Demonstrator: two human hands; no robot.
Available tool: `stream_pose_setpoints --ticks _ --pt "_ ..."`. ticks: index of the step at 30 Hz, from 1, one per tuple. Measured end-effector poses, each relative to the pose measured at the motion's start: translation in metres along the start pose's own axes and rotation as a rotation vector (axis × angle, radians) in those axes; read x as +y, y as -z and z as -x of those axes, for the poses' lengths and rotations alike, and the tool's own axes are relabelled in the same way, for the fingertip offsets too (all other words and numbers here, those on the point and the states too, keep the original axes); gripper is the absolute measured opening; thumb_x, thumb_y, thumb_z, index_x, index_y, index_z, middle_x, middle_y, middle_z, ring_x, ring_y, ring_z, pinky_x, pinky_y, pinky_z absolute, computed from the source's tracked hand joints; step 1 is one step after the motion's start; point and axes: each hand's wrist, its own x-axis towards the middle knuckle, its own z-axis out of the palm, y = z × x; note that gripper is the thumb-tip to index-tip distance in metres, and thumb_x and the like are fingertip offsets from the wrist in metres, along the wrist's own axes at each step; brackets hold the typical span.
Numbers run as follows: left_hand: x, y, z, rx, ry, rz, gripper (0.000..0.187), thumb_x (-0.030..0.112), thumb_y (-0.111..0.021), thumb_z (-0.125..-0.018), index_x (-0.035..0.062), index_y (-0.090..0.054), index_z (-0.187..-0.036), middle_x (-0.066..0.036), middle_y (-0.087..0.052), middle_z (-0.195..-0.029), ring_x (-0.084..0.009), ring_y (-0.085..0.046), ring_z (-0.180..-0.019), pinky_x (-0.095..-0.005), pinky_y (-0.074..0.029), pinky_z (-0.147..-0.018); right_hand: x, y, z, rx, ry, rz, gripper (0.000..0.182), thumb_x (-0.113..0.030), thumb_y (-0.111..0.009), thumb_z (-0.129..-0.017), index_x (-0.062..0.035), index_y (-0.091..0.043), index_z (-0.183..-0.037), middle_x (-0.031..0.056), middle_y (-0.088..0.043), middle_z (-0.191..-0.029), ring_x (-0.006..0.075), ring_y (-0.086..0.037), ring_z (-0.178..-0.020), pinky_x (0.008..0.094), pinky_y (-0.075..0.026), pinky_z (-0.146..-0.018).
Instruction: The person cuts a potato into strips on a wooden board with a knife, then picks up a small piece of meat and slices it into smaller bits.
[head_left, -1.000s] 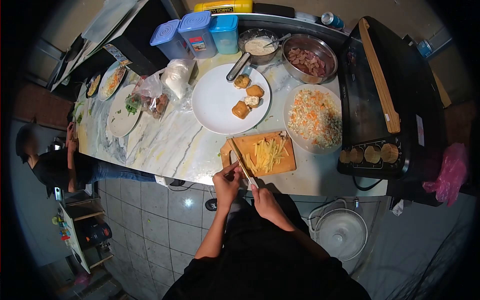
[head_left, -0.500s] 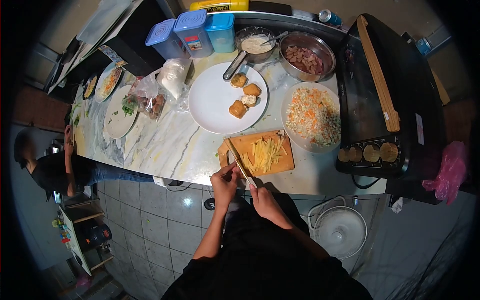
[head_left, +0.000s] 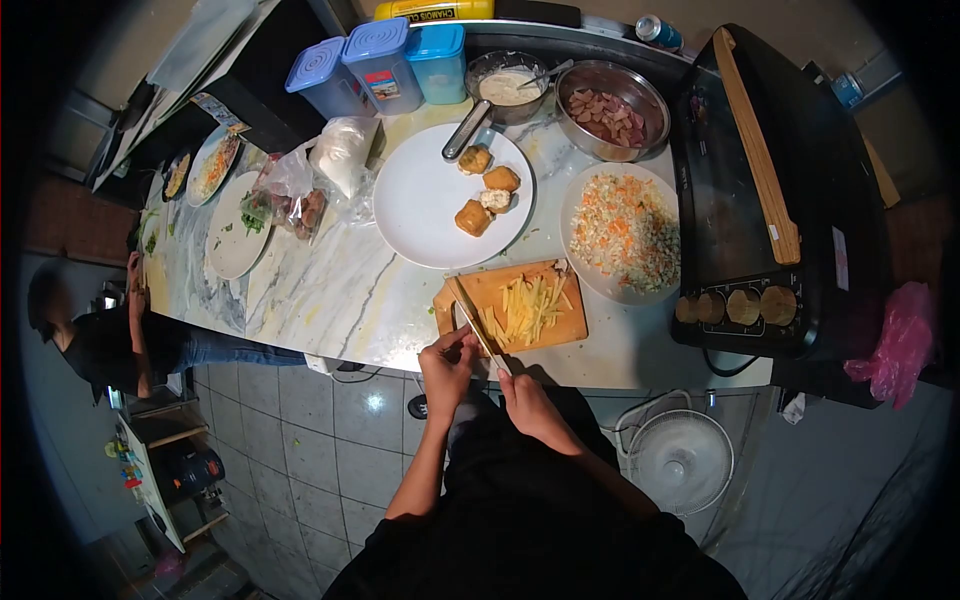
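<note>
My right hand [head_left: 533,405] is closed round the handle of a kitchen knife [head_left: 469,309], whose blade slants up and left over the left part of a wooden cutting board [head_left: 572,327]. Beside the blade is my left hand [head_left: 448,362], its fingers bent and drawn together; whatever they may pinch is too small to make out. Pale yellow strips [head_left: 532,309] lie in a loose pile on the board, right of the knife.
Behind the board stands a white plate [head_left: 420,215] with several browned pieces. A plate of chopped vegetables [head_left: 620,230] sits to the right, beside a black toaster oven [head_left: 770,230]. Bowls and lidded containers [head_left: 385,75] line the back. Another person [head_left: 110,330] stands far left.
</note>
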Motion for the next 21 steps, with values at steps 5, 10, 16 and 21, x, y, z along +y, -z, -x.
stream_pose_setpoints --ticks 5,10,16,21 --pt "-0.005 -0.001 -0.001 -0.008 0.046 0.064 0.019 -0.003 -0.061 -0.080 -0.0076 -0.065 -0.097 -0.015 -0.068 -0.082 -0.0148 -0.065 -0.071 -0.0261 -0.051 -0.068 0.007 -0.003 0.000 -0.001 0.020 0.000 0.055 -0.033 -0.035 -0.097 0.0112 -0.055 -0.070 0.0336 -0.054 -0.065 0.0490 -0.056 -0.071 0.0515 -0.044 -0.059" --pt "-0.004 -0.001 -0.001 -0.016 -0.001 0.074 0.017 -0.004 -0.060 -0.083 -0.0093 -0.064 -0.099 -0.009 -0.065 -0.077 -0.0126 -0.063 -0.069 -0.0246 -0.050 -0.066 0.006 -0.004 0.000 0.036 0.025 -0.008 0.053 -0.028 -0.037 -0.098 0.0113 -0.049 -0.065 0.0326 -0.050 -0.062 0.0487 -0.054 -0.070 0.0501 -0.040 -0.056" --pt "0.005 0.001 0.000 0.000 -0.005 0.040 0.019 0.002 -0.063 -0.081 -0.0076 -0.065 -0.097 -0.016 -0.068 -0.084 -0.0148 -0.064 -0.074 -0.0272 -0.049 -0.071 0.003 -0.002 0.000 0.021 0.023 -0.015 0.052 -0.028 -0.038 -0.098 0.0115 -0.049 -0.065 0.0327 -0.049 -0.061 0.0485 -0.054 -0.069 0.0503 -0.040 -0.056" --pt "0.008 0.004 -0.002 -0.029 0.053 0.083 0.019 0.006 -0.063 -0.083 -0.0068 -0.065 -0.097 -0.015 -0.068 -0.083 -0.0146 -0.062 -0.074 -0.0277 -0.049 -0.071 0.004 -0.002 -0.001 -0.002 0.006 -0.005 0.056 -0.031 -0.037 -0.097 0.0112 -0.054 -0.065 0.0329 -0.052 -0.061 0.0486 -0.056 -0.067 0.0510 -0.043 -0.056"
